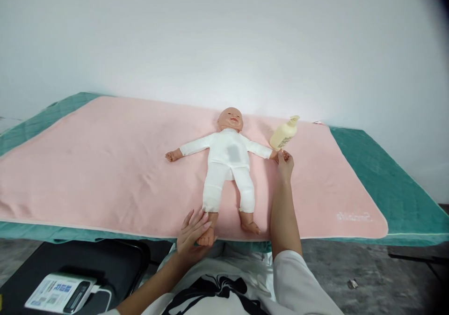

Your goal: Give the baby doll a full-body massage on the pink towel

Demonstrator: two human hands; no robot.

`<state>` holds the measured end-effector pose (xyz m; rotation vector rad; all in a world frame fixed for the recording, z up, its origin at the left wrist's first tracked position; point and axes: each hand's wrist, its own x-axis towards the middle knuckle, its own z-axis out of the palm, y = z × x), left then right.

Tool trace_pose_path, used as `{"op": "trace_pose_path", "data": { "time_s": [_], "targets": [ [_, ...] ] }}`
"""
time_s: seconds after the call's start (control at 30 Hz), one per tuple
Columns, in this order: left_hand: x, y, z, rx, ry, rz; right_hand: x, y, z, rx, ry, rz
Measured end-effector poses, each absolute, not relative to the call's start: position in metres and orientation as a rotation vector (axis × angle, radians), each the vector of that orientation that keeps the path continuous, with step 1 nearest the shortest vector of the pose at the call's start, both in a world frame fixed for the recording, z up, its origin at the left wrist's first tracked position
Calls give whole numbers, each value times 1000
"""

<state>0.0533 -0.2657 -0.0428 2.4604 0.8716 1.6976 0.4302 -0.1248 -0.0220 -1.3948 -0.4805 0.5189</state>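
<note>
A baby doll [228, 151] in a white top and trousers lies on its back on the pink mat, arms spread and head toward the wall. My left hand [192, 238] rests against the doll's foot at the lower left, its fingers stretched out along the ankle. My right hand [286, 163] is closed around the doll's hand on the right side, with thumb and fingertips at the small fingers. Just beyond it stands a pale yellow pump bottle [284, 134], leaning to the right in view.
The pink mat [105, 165] covers most of a table with a green quilted cover [393, 188]. A pale wall rises behind it. At the lower left, a black chair [122, 263] holds a white device [59, 292]. A small scrap [352, 284] lies on the grey floor.
</note>
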Motion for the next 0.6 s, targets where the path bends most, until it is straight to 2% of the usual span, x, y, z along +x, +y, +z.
{"op": "trace_pose_path", "data": {
  "time_s": [0.3,0.6],
  "targets": [
    [44,-285,-60,2392,1065,1559,437,-121,-33,-1390,-419,547],
    [40,-287,-62,2371,1064,1538,435,-125,-29,-1415,-465,530]
  ]
}}
